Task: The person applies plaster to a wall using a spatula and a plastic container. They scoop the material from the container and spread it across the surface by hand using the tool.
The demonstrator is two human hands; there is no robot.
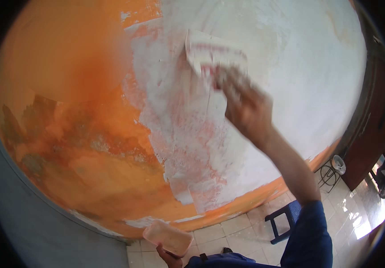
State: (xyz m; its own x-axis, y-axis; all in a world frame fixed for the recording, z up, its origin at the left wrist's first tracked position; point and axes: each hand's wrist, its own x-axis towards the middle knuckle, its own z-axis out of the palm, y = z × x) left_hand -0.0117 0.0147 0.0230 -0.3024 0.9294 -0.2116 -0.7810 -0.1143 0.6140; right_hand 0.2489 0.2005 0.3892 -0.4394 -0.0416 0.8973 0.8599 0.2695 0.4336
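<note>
My right hand [250, 105], a little blurred, is closed round the handle of a wide putty scraper [214, 50]. The scraper's pale blade has white filler and reddish smears on it, and it lies against the wall [290, 102]. White filler covers the wall on the right; around and below the blade the coat is thin, with pinkish patches showing through. Down at the lower edge my left hand [169, 257] grips the rim of a pale pink plastic tub [171, 237]. What the tub holds is hard to make out.
Orange paint [107, 89] with dark, stained patches covers the wall's left part. A grey wall [36, 214] meets it at the lower left. On the tiled floor [237, 225] stand a blue plastic stool [275, 228] and, farther right, a metal stand [328, 173]. A dark red panel [371, 129] rises at right.
</note>
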